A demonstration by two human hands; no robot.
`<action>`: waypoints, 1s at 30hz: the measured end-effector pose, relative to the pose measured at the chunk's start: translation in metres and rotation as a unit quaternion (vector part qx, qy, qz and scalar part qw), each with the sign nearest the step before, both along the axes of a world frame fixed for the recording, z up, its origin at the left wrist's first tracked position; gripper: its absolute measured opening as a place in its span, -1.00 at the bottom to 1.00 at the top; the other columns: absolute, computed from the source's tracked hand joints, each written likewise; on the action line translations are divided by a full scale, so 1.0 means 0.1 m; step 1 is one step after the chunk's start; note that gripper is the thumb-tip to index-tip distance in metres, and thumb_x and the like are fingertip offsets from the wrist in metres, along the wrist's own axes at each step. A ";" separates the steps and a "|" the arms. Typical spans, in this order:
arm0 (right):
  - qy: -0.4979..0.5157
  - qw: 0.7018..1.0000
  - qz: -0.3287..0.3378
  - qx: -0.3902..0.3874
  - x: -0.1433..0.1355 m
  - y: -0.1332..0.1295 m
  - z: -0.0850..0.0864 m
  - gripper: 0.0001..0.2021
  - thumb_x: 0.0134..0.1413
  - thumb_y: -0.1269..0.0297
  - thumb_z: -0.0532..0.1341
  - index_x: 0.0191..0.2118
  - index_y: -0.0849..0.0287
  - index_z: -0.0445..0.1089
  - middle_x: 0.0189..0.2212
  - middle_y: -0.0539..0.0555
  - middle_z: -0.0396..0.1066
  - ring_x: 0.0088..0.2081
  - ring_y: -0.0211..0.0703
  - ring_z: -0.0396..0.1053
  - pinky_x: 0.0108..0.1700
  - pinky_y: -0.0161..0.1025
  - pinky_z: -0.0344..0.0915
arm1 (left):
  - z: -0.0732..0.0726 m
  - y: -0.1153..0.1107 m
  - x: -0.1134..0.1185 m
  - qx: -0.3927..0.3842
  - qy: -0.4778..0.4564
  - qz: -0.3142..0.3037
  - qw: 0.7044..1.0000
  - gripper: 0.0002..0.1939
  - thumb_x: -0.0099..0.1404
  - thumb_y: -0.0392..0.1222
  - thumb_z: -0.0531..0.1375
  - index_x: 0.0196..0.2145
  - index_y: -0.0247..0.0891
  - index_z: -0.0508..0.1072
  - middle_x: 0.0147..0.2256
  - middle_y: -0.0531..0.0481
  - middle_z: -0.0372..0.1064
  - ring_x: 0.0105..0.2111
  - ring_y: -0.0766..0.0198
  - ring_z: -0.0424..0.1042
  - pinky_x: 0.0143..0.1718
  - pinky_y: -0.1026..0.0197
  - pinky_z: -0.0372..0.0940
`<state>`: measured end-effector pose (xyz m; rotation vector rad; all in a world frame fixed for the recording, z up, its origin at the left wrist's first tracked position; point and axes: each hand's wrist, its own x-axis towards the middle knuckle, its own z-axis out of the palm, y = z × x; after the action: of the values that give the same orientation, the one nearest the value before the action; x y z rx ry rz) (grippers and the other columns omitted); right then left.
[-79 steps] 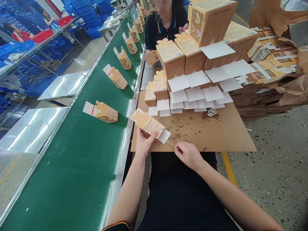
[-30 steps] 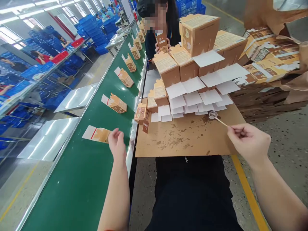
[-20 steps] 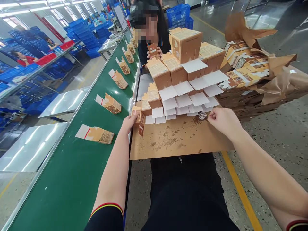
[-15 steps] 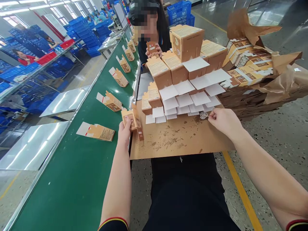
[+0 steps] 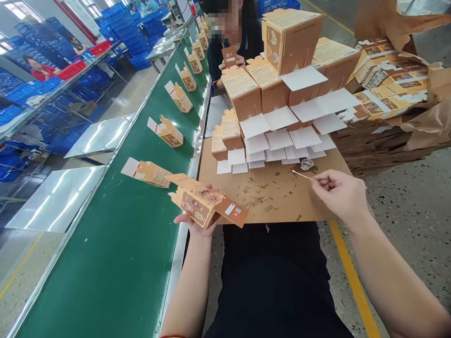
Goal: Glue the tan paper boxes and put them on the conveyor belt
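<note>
My left hand grips a brown printed carton from below, its flaps standing open, over the edge between the green conveyor and the cardboard sheet. Between the fingertips of my right hand is a thin cotton swab, its pale tip pointing left. Just beyond that tip, a small clear round dish sits on the cardboard sheet, which is spotted with dark wet marks. Stacked cartons with white flaps sticking out toward me stand behind the dish.
Along the green conveyor stands a row of open cartons. A co-worker across the stack holds a carton. On the right, flat cartons lie in torn brown paper. Blue crates are piled far left.
My left hand has turned the carton and brought it nearer to me. My right hand has drawn the swab back from the dish. The view has shifted slightly.
</note>
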<state>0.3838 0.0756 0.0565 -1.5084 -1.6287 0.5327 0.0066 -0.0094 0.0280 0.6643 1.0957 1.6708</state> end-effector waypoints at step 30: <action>0.008 0.979 0.204 0.005 -1.01 -0.30 -0.64 -0.80 0.36 0.30 0.23 -0.36 0.04 0.47 -0.45 0.04 0.54 -0.43 -0.13 0.48 -0.35 -0.22 0.43 | -0.01 0.31 0.26 -0.092 0.174 0.060 0.979 -0.18 -0.02 0.13 0.71 0.08 -0.18 0.52 0.11 -0.27 0.62 0.19 -0.20 0.64 0.29 -0.22 0.51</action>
<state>0.2826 0.0454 -0.0080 -1.1575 -1.9368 0.7533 0.0323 0.0216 0.0268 0.8023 1.5454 1.5637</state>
